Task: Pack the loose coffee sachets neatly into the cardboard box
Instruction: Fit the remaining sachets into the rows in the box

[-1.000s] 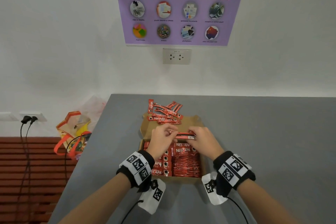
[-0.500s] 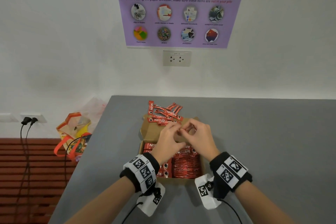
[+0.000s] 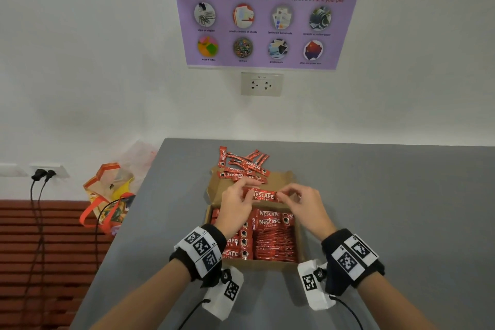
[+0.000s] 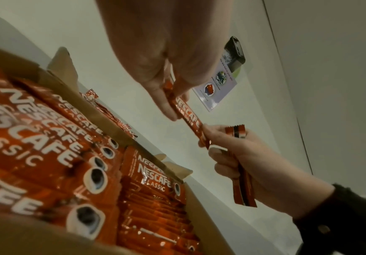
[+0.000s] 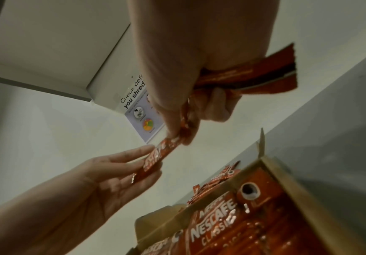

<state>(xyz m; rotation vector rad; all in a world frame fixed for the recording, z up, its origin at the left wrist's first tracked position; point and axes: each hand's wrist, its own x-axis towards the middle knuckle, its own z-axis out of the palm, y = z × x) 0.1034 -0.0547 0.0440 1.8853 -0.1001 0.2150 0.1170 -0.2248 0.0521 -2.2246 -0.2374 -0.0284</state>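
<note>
An open cardboard box (image 3: 258,265) on the grey table (image 3: 388,209) holds rows of red Nescafe sachets (image 3: 270,238). Behind its far flap lies a loose pile of sachets (image 3: 245,166). Above the box's far end, one sachet (image 3: 263,195) is stretched level between both hands. My left hand (image 3: 247,191) pinches its left end between thumb and fingers (image 4: 167,107). My right hand (image 3: 284,195) pinches the right end. The right hand also grips at least one more sachet (image 4: 243,182) in its curled fingers, and this sachet (image 5: 254,75) sticks out of the fist.
An orange and yellow bag (image 3: 109,195) sits off the table's left edge, beside plugged-in black cables (image 3: 40,177). A wall socket (image 3: 261,84) and a purple poster (image 3: 265,24) are on the wall behind. Bare grey tabletop lies right of the box.
One second ago both hands held a sachet low over the box. They then reached together to the far flap, and now hold a sachet stretched between them there.
</note>
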